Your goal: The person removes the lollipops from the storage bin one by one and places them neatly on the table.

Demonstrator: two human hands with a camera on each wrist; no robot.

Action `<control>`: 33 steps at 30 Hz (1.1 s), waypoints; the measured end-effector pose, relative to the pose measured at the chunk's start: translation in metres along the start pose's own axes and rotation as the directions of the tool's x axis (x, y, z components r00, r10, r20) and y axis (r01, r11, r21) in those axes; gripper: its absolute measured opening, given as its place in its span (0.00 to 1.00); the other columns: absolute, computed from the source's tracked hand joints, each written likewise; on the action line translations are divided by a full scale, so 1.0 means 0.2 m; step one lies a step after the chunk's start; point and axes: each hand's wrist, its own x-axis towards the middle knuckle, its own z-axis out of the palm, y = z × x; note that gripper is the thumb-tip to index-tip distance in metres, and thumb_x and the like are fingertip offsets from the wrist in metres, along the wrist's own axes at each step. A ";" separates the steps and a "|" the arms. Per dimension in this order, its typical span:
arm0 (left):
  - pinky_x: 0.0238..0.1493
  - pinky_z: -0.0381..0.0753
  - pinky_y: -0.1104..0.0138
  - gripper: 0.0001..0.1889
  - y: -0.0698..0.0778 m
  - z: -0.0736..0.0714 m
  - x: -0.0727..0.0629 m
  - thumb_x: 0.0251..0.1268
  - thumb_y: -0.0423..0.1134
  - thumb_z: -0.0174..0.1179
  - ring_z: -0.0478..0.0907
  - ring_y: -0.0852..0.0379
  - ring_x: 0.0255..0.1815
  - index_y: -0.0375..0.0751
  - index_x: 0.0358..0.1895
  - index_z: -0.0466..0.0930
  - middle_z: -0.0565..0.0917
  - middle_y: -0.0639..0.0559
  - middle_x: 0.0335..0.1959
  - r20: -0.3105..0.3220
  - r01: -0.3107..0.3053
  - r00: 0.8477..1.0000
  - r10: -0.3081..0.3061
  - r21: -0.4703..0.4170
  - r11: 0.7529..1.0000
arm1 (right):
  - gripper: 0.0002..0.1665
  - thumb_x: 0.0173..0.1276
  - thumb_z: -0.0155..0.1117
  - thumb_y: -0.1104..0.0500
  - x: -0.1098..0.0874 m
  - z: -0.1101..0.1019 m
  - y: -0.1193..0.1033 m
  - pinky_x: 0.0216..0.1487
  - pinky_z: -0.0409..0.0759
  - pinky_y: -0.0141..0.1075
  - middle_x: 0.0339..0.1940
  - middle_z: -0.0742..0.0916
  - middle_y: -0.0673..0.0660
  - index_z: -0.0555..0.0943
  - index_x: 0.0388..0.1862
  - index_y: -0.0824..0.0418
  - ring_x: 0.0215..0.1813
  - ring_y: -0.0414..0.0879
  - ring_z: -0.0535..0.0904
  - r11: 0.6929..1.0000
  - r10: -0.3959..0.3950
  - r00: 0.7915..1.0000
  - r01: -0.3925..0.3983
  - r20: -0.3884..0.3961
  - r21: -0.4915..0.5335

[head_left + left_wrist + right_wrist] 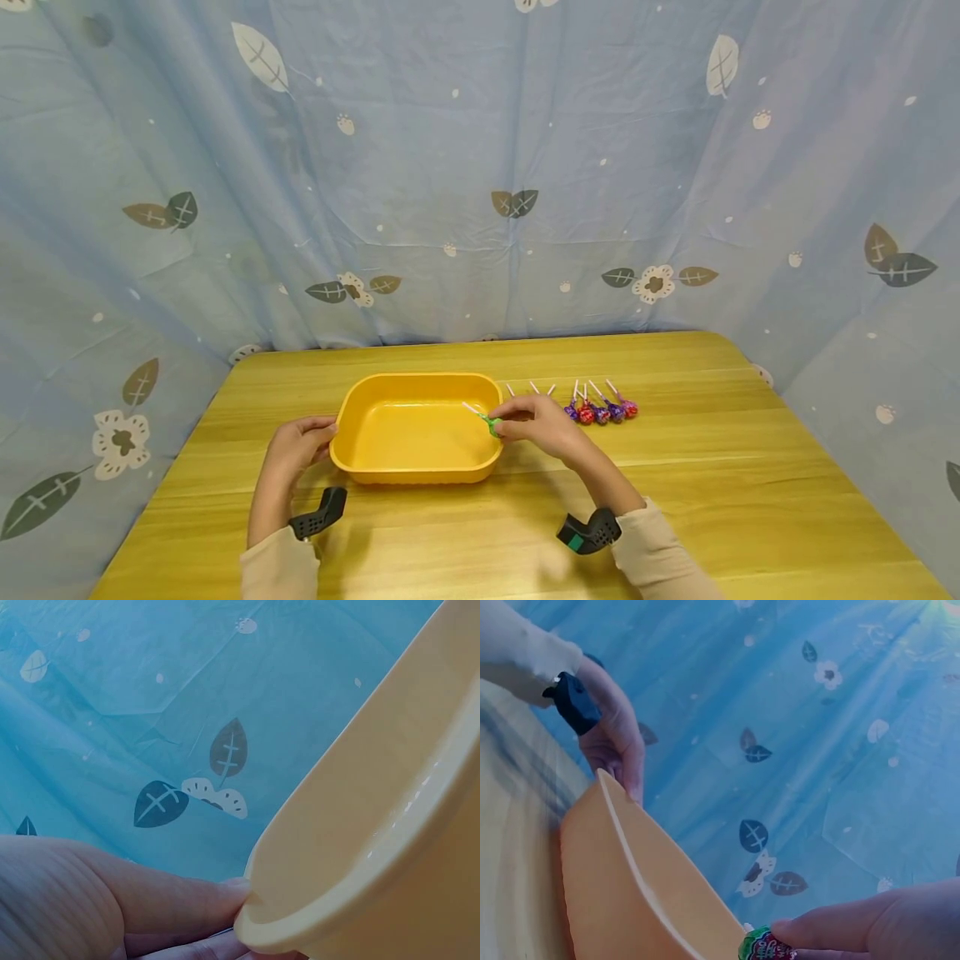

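A yellow plastic basin [420, 475] sits on the wooden table in the head view. At its left end my left hand [294, 450] pinches the rim, the thumb on top and fingers beneath, as the left wrist view of the basin [352, 892] shows. Over the basin's right rim, my right hand [542, 427] pinches a green-wrapped lollipop [494, 426] by its candy end. Its white stick points left over the basin. In the right wrist view the wrapper of this lollipop [765, 946] shows green and red beside the thumb.
Right of the basin lies a row of several lollipops [602, 413] in purple, red and pink wrappers, sticks pointing away. More white sticks [534, 387] show behind my right hand, their candy ends hidden. A blue leaf-print curtain [450, 208] hangs behind the table [712, 467].
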 end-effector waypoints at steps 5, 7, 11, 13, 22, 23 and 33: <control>0.43 0.83 0.63 0.22 0.00 0.00 -0.01 0.72 0.39 0.55 0.79 0.59 0.38 0.25 0.61 0.73 0.78 0.34 0.54 0.000 0.005 1.000 -0.005 0.011 1.000 | 0.14 0.68 0.64 0.63 -0.03 -0.03 0.02 0.50 0.80 0.52 0.47 0.85 0.62 0.83 0.49 0.69 0.45 0.57 0.83 0.999 0.035 0.998 -0.034 -0.049 0.023; 0.43 0.83 0.62 0.22 0.00 0.00 -0.01 0.72 0.39 0.55 0.79 0.59 0.38 0.25 0.61 0.73 0.78 0.34 0.53 0.001 0.004 1.000 -0.004 0.011 1.000 | 0.14 0.67 0.64 0.63 -0.04 -0.04 0.03 0.49 0.81 0.48 0.52 0.83 0.65 0.83 0.49 0.70 0.47 0.56 0.82 0.999 0.031 0.997 -0.030 -0.070 0.014; 0.42 0.83 0.63 0.22 0.00 0.00 -0.01 0.72 0.39 0.55 0.79 0.58 0.37 0.24 0.61 0.73 0.79 0.34 0.52 0.001 0.002 1.000 -0.002 0.011 1.000 | 0.15 0.67 0.64 0.63 -0.07 -0.08 0.05 0.48 0.82 0.44 0.55 0.81 0.67 0.82 0.50 0.70 0.49 0.54 0.82 0.999 0.025 0.995 -0.027 -0.096 -0.020; 0.42 0.83 0.63 0.22 0.00 0.00 -0.01 0.72 0.39 0.55 0.79 0.58 0.37 0.25 0.61 0.73 0.79 0.34 0.52 0.001 0.004 1.000 -0.004 0.011 1.000 | 0.15 0.68 0.64 0.64 -0.09 -0.09 0.06 0.48 0.82 0.45 0.52 0.82 0.66 0.82 0.50 0.71 0.47 0.54 0.82 0.999 0.024 0.994 -0.027 -0.103 -0.027; 0.42 0.83 0.62 0.23 0.00 0.00 0.00 0.72 0.40 0.56 0.79 0.59 0.37 0.24 0.61 0.72 0.79 0.34 0.52 0.004 -0.001 1.000 0.001 0.011 1.000 | 0.16 0.68 0.63 0.63 -0.15 -0.17 0.09 0.47 0.82 0.46 0.44 0.86 0.63 0.82 0.51 0.71 0.43 0.55 0.84 0.995 0.029 0.987 -0.043 -0.159 -0.085; 0.42 0.83 0.62 0.23 0.00 0.00 0.00 0.72 0.40 0.56 0.79 0.59 0.37 0.24 0.61 0.72 0.79 0.34 0.52 0.005 -0.002 1.000 0.002 0.011 1.000 | 0.16 0.68 0.63 0.64 -0.16 -0.18 0.10 0.47 0.82 0.47 0.44 0.86 0.63 0.82 0.51 0.71 0.43 0.55 0.83 0.995 0.032 0.986 -0.047 -0.166 -0.088; 0.41 0.83 0.63 0.23 0.01 0.00 0.00 0.72 0.39 0.56 0.79 0.59 0.36 0.23 0.61 0.72 0.79 0.34 0.51 0.008 0.000 1.000 0.000 0.004 1.000 | 0.14 0.67 0.63 0.65 -0.18 -0.24 0.16 0.45 0.82 0.46 0.40 0.86 0.60 0.83 0.50 0.71 0.42 0.57 0.83 0.989 0.054 0.968 -0.085 -0.243 -0.119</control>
